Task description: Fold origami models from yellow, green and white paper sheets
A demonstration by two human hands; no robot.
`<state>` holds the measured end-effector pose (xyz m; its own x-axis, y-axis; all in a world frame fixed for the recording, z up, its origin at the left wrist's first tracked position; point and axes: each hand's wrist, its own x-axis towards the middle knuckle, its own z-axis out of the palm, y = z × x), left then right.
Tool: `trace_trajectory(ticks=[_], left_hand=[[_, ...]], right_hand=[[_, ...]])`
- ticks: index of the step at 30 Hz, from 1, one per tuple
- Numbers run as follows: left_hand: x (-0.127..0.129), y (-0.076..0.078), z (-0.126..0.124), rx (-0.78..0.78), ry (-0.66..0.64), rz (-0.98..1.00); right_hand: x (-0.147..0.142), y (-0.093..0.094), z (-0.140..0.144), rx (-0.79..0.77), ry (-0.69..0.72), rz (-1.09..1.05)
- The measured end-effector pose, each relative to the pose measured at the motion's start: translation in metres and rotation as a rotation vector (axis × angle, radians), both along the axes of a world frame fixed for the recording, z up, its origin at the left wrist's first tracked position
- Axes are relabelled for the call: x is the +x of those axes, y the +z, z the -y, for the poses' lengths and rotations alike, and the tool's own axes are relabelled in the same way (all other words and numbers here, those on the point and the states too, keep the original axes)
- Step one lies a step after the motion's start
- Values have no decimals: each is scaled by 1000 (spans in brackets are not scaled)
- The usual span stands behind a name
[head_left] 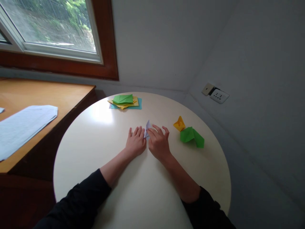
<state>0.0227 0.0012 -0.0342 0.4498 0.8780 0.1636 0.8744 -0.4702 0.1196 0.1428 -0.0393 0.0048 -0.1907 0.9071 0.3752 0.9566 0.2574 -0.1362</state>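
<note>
Fingers flat | left hand (135, 142) and right hand (158, 142) pressing pale folded paper (147, 128) | round table (100, 140)

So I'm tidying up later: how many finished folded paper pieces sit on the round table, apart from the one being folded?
2: a small yellow folded piece right of the right hand, and a green folded piece beside it. The far paper stack may hide others.

Coloured paper stack (125, 102) at tabletop (100, 143) far edge; yellow fold (179, 123) & green fold (192, 136) near right edge. White sheets (21, 127) on wooden desk (47, 92) at left.
</note>
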Motion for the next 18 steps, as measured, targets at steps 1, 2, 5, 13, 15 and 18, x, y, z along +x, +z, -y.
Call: trace_trajectory(ticks=[1, 2, 5, 13, 15, 18], left_hand=[[0, -1, 0, 4, 0, 2], [0, -1, 0, 6, -2, 4], [0, -2, 0, 5, -13, 6], [1, 0, 0, -40, -66, 8], [1, 1, 1, -46, -83, 7], [1, 2, 1, -55, -93, 11]], right_hand=[[0, 0, 0, -9, -14, 0], [-1, 0, 0, -18, -29, -1], [-2, 1, 1, -43, -75, 6], [-6, 0, 4, -233, -148, 72], [-6, 0, 4, -228, -160, 68], [-6, -1, 3, -175, -170, 62]])
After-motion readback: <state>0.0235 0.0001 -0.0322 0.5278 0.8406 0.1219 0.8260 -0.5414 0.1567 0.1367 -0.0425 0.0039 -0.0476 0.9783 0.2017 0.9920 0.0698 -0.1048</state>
